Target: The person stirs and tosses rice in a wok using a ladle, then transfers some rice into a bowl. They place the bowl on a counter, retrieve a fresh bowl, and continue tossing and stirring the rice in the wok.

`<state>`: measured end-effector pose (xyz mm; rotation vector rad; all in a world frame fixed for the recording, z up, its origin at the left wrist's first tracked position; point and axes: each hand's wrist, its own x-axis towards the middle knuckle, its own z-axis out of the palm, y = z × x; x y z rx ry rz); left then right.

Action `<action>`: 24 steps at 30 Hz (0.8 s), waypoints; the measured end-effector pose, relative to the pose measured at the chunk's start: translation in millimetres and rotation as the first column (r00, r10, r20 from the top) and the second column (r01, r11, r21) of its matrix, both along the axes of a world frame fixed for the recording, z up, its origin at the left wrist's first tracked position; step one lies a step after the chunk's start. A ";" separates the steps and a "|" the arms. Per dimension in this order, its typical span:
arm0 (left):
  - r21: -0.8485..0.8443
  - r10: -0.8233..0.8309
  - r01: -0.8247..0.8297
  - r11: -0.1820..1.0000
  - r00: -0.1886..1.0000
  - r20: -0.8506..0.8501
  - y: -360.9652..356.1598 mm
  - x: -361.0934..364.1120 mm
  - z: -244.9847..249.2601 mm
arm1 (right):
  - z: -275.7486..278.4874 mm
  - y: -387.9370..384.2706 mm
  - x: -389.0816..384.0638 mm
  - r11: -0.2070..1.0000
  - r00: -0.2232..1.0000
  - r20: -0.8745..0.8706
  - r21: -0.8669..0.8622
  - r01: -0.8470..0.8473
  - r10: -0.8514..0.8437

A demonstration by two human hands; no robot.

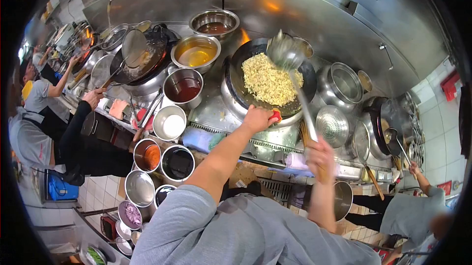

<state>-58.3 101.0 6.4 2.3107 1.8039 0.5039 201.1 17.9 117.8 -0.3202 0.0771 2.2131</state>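
A black wok (238,61) sits on the burner with yellow fried rice (268,81) in it. My left hand (258,119) is closed on a red cloth (276,114) at the wok's near rim. My right hand (320,159) grips the handle of a long metal ladle (306,105). The ladle's bowl is blurred by motion, above the far right part of the wok, and greenish bits show in or around it. What they are I cannot make out.
Left of the wok stand bowls of yellow liquid (196,54) and dark red liquid (183,88). A perforated strainer (332,126) lies to the right. Co-workers stand at woks on the left (37,135) and right (413,213). Flame shows behind my wok.
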 end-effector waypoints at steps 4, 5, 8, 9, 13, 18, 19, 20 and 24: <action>-0.027 0.036 -0.036 0.999 0.999 0.025 -2.2 3.5 5.3 | -98.5 96.7 -29.6 0.990 0.925 0.353 -0.072 -0.123 0.141; -0.020 0.055 -0.055 0.998 0.998 0.027 -3.6 2.4 6.1 | -89.1 119.0 -22.1 0.974 0.826 0.545 0.070 -0.214 0.142; -0.084 0.076 -0.077 0.993 0.997 -0.015 -1.5 9.4 10.6 | -3.1 162.0 -4.9 0.848 0.308 0.951 0.164 -0.504 -0.001; -0.084 0.094 -0.092 0.992 0.996 0.011 -0.4 12.3 4.2 | 34.0 165.6 -0.4 0.717 -0.031 0.988 0.088 -0.691 -0.151; 0.029 0.082 -0.086 0.996 0.989 0.127 -3.1 12.1 -4.6 | 117.4 138.3 3.7 0.395 -0.462 0.252 -0.274 -0.877 -0.851; -0.018 0.111 -0.109 0.994 0.978 0.177 -6.8 10.1 -2.2 | 35.4 120.4 -22.5 0.345 -0.380 -0.039 -0.513 -0.786 -0.924; -0.043 0.111 -0.105 0.994 0.977 0.184 -4.9 9.9 -1.3 | 0.1 114.9 -48.4 0.324 -0.416 0.051 -0.542 -0.775 -0.908; -0.053 0.110 -0.102 0.993 0.975 0.191 -6.3 10.1 -0.7 | -27.8 106.5 -69.2 0.361 -0.501 0.193 -0.488 -0.795 -0.843; -0.033 0.120 -0.116 0.993 0.984 0.135 -4.4 8.0 1.9 | -21.9 128.9 -88.7 0.492 0.077 0.991 0.121 -0.862 -0.109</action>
